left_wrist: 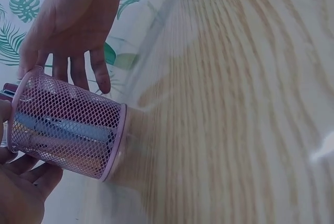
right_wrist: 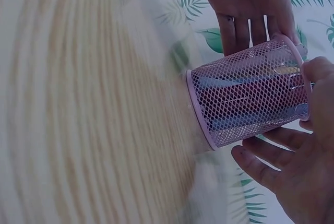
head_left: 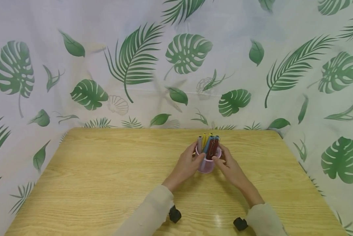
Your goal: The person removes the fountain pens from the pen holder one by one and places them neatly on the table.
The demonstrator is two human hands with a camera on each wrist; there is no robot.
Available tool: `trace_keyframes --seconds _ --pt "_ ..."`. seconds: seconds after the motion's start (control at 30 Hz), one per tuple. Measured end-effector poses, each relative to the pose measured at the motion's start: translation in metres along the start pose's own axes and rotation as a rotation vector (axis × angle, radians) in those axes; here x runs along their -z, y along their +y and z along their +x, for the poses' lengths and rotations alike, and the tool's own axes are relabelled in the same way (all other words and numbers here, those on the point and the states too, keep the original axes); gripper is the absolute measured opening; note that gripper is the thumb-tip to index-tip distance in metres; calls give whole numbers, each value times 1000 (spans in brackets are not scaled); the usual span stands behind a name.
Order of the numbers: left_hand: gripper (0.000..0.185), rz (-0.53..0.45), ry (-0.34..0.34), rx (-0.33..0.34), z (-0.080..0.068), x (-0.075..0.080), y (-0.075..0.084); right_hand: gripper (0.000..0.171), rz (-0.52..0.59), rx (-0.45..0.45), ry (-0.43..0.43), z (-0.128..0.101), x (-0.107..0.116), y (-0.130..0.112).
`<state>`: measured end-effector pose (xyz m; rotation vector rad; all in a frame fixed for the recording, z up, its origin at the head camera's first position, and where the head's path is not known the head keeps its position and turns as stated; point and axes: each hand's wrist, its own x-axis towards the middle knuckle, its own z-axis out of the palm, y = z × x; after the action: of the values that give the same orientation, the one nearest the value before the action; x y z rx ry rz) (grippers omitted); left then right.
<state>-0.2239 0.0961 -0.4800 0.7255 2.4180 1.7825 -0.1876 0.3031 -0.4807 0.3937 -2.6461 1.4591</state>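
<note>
A pink mesh pen holder stands upright between both hands, its base close over the wooden table. Several capped pens or markers, in dark red, blue, yellow and grey, stick up out of it, and their lower ends show through the mesh. My left hand holds the holder's left side, thumb at the front of the rim and fingers around the wall. From the right, my right hand grips it in the same way. The right wrist view shows the right hand's fingers along the mesh wall.
The light wooden table reaches back to a white cloth backdrop printed with green leaves, which also hangs at both sides. A black wrist camera sits by the left sleeve, another black camera by the right sleeve.
</note>
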Motion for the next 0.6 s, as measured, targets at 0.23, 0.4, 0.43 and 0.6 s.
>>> trace_keyframes --seconds 0.23,0.4,0.43,0.6 --pt "63 0 2 -2 -3 8 -3 61 35 0 17 0 -11 -4" --pt "62 -12 -1 2 -7 15 -5 62 30 -11 22 2 -20 -8" --pt "62 -9 2 3 -8 17 -5 62 26 -10 19 2 -22 -9" --pt "61 5 10 8 -13 29 -5 65 9 -18 11 7 -32 -18"
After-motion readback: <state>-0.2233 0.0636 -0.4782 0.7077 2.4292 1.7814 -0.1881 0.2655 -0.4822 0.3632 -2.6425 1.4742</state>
